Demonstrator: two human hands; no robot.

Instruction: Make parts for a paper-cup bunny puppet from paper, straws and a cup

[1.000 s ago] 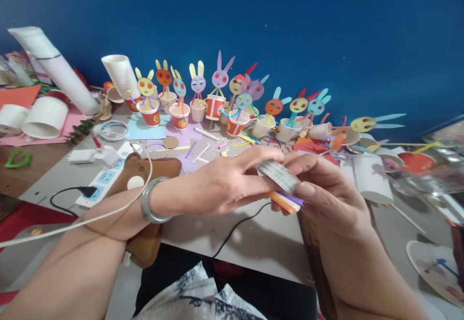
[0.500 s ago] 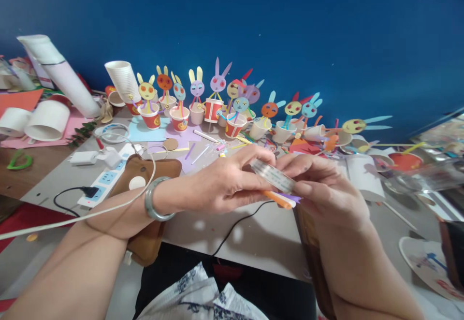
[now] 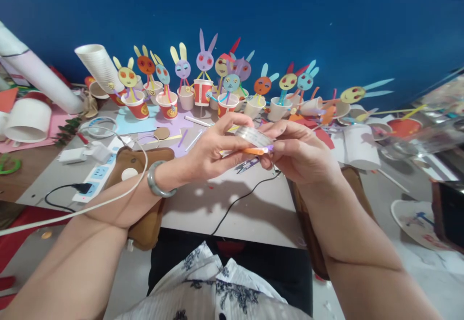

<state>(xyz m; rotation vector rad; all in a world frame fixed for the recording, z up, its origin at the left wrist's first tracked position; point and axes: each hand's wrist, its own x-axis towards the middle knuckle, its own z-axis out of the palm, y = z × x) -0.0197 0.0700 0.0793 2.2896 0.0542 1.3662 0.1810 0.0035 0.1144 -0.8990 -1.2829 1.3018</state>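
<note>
A roll of clear tape (image 3: 252, 137) lies tilted between my two hands above the table. My left hand (image 3: 213, 153) is closed around its left side and also grips thin paper sticks, including an orange stick (image 3: 253, 151), just below the roll. A purple tip (image 3: 269, 149) pokes out by the right thumb. My right hand (image 3: 304, 151) is closed, its fingers pinching at the right end of the tape. Small thread snips (image 3: 247, 166) show below the hands; what supports them is hidden.
Paper-cup rabbits (image 3: 205, 64) stand in a row along the blue wall. A power strip (image 3: 94, 175) with plugs sits at left, near a brown pouch (image 3: 148, 213). One white cable crosses my left forearm; a black cable (image 3: 235, 203) runs across the table.
The view has tipped down, so the hands appear higher. The tape roll has turned between the hands. The sticks show less, and the snips have come into view beneath.
</note>
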